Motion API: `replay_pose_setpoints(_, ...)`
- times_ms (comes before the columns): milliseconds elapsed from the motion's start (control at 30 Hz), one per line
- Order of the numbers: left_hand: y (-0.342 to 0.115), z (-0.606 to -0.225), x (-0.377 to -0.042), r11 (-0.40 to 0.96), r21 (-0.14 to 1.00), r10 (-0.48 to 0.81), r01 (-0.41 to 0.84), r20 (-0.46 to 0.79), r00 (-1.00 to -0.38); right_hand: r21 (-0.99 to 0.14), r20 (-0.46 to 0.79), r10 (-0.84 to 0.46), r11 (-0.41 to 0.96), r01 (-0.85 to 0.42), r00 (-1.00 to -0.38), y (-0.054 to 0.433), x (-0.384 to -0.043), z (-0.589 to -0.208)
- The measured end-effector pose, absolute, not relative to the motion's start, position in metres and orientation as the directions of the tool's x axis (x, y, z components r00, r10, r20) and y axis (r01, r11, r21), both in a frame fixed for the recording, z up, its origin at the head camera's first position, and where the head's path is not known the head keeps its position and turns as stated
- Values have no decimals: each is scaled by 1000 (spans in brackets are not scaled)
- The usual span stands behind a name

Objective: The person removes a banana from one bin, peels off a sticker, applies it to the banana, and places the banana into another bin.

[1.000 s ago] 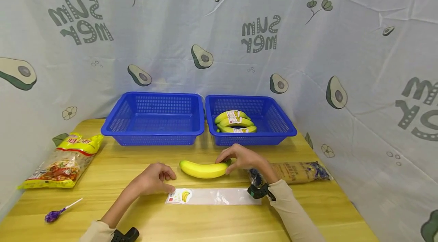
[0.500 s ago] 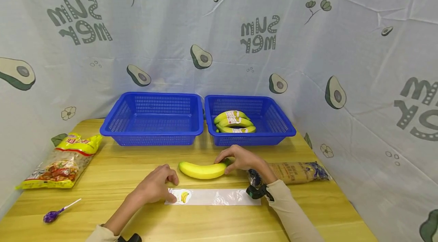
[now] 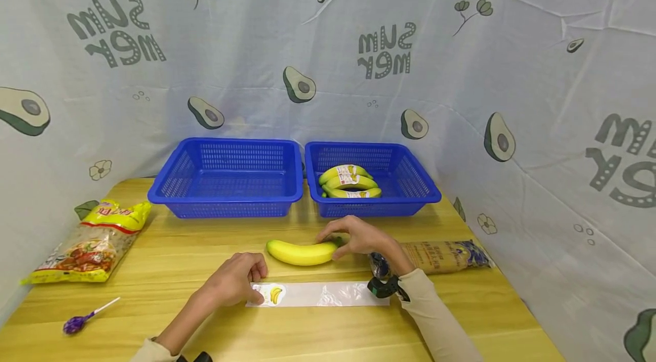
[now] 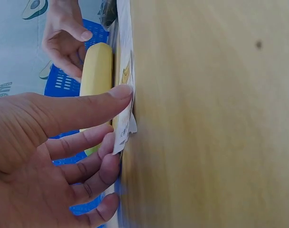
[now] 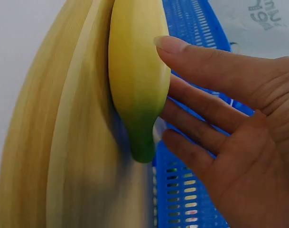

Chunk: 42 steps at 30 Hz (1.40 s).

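Observation:
A yellow banana (image 3: 299, 254) with green ends lies on the table. My right hand (image 3: 356, 237) holds it near its right end, thumb on the near side and fingers on the far side, as the right wrist view shows. Closer to me lies a long pale backing strip (image 3: 333, 295), with a white banana-print label (image 3: 269, 295) at its left end. At that end, the left hand (image 3: 233, 281) has its thumb on the label and curled fingertips at its edge. Seen from the left wrist, the label's end (image 4: 124, 135) sits between thumb and fingers, its edges slightly raised.
Two blue baskets stand at the back: the left basket (image 3: 225, 208) shows a bare bottom, and the right basket (image 3: 374, 209) holds labelled bananas (image 3: 348, 181). A yellow food bag (image 3: 92, 245) and a lollipop (image 3: 77, 324) lie left. A brown packet (image 3: 441, 256) lies right, behind the right forearm.
The left hand has shifted slightly toward me and right, its thumb moving from the label's corner onto its face. The right hand and banana stay nearly in place.

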State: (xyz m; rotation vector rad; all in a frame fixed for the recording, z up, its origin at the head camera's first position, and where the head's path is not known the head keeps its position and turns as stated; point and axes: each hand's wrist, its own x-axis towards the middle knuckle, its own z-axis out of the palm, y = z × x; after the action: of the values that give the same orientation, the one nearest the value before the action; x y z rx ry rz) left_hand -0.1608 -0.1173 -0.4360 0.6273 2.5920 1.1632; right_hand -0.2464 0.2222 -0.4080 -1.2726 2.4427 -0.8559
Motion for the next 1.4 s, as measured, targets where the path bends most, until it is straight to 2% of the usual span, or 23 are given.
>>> replay_pose_setpoints(167, -117, -436, -162, 564, 768, 499, 304, -23, -866, -544, 82, -813, 448, -710, -576, 217, -240, -399)
replay_pose_setpoints(433, -121, -434, -165, 488, 802, 596, 346, -16, -803, -543, 125, -827, 405, -735, -548, 204, -225, -380)
replay_pose_setpoints(633, -119, -430, -167, 413, 859, 641, 303, -37, -766, -553, 151, -837, 369, -747, -525, 193, -215, -372)
replay_pose_setpoints(967, -108, -420, -167, 333, 914, 662, 231, -53, -747, -604, 124, -884, 294, -741, -452, 163, -193, -371)
replay_pose_setpoints(1133, -104, -416, -169, 287, 936, 664, 205, -40, -747, -638, 116, -876, 295, -711, -468, 151, -186, -376)
replay_pose_setpoints(1400, -100, -407, -170, 216, 949, 671, 231, 27, -741, -661, 111, -852, 322, -678, -512, 145, -180, -380)
